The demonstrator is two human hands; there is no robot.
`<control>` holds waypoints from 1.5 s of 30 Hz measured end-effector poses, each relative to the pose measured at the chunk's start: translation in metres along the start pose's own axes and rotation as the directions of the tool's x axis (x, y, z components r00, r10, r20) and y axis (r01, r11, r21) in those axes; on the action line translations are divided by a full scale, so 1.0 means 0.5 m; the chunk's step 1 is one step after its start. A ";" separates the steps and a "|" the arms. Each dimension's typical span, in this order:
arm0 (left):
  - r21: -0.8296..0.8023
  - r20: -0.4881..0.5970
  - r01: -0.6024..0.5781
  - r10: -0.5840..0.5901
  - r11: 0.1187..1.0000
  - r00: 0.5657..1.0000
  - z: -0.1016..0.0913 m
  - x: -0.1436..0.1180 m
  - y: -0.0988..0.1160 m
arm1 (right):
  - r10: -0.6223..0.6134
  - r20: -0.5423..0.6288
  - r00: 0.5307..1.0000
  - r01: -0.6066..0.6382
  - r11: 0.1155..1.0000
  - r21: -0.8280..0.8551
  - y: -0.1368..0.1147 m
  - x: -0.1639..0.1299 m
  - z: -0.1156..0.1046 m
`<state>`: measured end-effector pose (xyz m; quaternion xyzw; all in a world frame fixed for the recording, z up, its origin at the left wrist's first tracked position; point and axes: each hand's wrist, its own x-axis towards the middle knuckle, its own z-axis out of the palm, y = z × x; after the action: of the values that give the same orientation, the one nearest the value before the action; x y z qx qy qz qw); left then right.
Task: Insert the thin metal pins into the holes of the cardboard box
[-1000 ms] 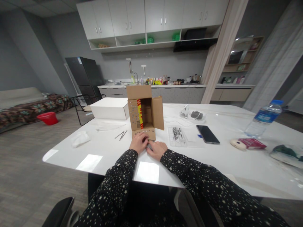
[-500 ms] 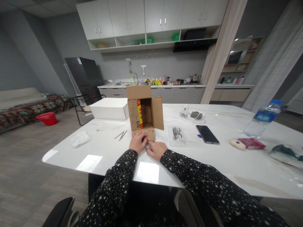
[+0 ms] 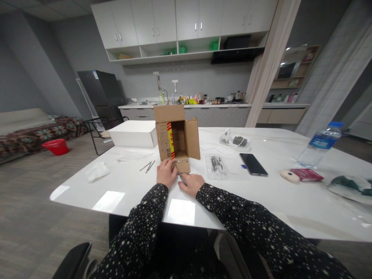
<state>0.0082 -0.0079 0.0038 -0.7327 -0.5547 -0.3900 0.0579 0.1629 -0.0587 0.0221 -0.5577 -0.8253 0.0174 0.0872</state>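
Observation:
A small cardboard box [image 3: 192,139] stands with its flaps open toward me, a yellow-and-red tape strip on its left flap. Small shiny studs dot that left flap and run in a row along the lower flap. My left hand [image 3: 166,173] grips the lower flap at its left side, fingers over the cardboard. Beside it, my right hand [image 3: 192,184] is closed at the flap's front edge, pinching a thin dark metal rod [image 3: 183,174] whose kind is too small to make out. To the right lies a clear compartment case [image 3: 216,167] of small metal pieces.
Thin metal tools [image 3: 149,166] lie left of the box, near a crumpled tissue [image 3: 98,171] and a white box [image 3: 132,133]. On the right are a phone [image 3: 252,164], a white cabled device [image 3: 236,141], a red pack [image 3: 307,175] and a water bottle [image 3: 319,145].
My left hand has shifted slightly left and flatter on the lower flap, uncovering more of it and the rod. My right hand stays almost in place. The view has shifted a little.

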 end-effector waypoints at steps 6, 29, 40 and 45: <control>-0.010 0.016 -0.003 0.003 1.000 1.000 -0.001 0.001 0.002 | 0.007 0.023 1.000 -0.007 1.000 0.007 -0.001 -0.001 -0.001; 0.024 0.042 -0.042 0.041 0.999 0.998 0.006 0.008 -0.002 | 0.014 0.015 1.000 -0.014 1.000 -0.004 -0.004 -0.004 -0.005; 0.079 0.007 -0.065 0.064 0.995 0.998 0.013 0.018 0.001 | 0.028 0.031 0.999 -0.028 1.000 0.001 -0.006 -0.004 -0.007; 0.068 -0.010 -0.084 0.085 0.994 0.996 0.010 0.019 0.003 | 0.001 -0.002 1.000 -0.001 1.000 -0.007 -0.002 -0.003 0.000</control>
<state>0.0127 0.0015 0.0069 -0.7506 -0.5358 -0.3729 0.1024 0.1625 -0.0602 0.0221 -0.5583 -0.8250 0.0140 0.0861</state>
